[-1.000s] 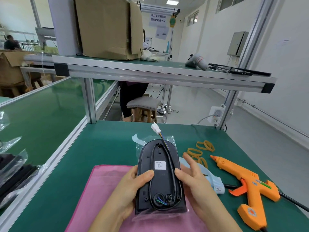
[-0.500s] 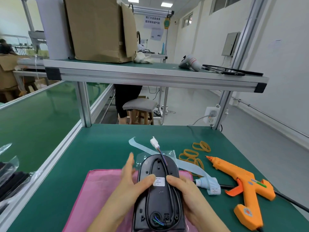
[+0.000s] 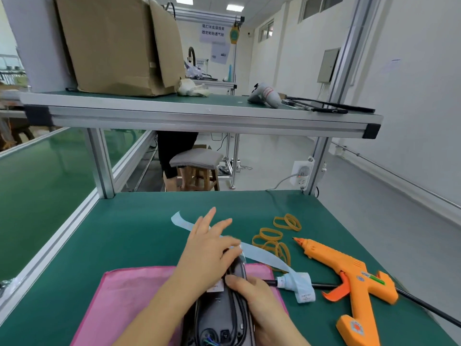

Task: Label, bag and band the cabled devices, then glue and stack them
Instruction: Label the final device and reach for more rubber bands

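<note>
A black oval device (image 3: 219, 318) lies back-up on the pink cloth (image 3: 139, 295), with its black cable looped in the back recess and a white label (image 3: 216, 287) stuck on it. My left hand (image 3: 208, 253) lies over the device's far end with fingers spread and mostly straight, blurred by motion. It hides the cable's white plug. A clear plastic bag edge (image 3: 241, 250) shows at its fingertips. My right hand (image 3: 257, 300) grips the device's right side, thumb on top beside the label.
A pale blue label strip and its roll (image 3: 296, 287) lie right of the device. Behind them are several tan rubber bands (image 3: 270, 242). An orange glue gun (image 3: 349, 278) with a black cord lies at the right. An aluminium shelf (image 3: 199, 118) runs overhead.
My left hand has left the device's left side and moved up over its far end, covering the white plug. The device has come closer to me. My right hand keeps its grip.
</note>
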The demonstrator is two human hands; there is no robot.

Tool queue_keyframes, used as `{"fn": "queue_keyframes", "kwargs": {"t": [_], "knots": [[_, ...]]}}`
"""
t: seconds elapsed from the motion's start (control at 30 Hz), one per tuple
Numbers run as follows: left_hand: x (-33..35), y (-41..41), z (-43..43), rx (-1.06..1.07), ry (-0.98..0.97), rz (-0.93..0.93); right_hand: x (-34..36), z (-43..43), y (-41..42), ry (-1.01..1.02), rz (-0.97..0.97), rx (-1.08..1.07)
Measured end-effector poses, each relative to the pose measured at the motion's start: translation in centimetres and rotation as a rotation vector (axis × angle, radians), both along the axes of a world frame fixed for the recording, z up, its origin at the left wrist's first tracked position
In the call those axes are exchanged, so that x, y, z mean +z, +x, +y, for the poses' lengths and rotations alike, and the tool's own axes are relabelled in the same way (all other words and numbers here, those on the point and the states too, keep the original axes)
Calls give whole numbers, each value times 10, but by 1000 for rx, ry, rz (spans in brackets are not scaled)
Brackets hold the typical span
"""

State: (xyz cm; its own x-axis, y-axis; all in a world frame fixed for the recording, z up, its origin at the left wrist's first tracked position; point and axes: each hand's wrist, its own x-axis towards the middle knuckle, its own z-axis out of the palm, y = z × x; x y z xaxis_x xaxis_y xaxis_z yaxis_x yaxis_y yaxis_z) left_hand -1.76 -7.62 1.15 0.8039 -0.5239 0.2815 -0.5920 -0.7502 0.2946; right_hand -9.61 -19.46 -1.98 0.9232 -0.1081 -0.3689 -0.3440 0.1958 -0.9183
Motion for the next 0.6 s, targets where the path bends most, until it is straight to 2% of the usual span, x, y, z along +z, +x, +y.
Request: {"fn": "queue_keyframes", "kwargs": {"t": [0.1,0.27,0.4,0.5,0.6], "knots": [[18,18,-39,-23,47,31,-4,-2,6,-67,48,5],[25,44,-121,-14,190,264,-21,-9,12,-196,62,145],[10,58,-163,7,318,313,-20,-42,22,-479,72,305],[-8,70,-177,27,361,332,19,-115,58,-652,82,247],[-20,77,-181,34,402,306,6,-175,93,-1063,77,363]]}}
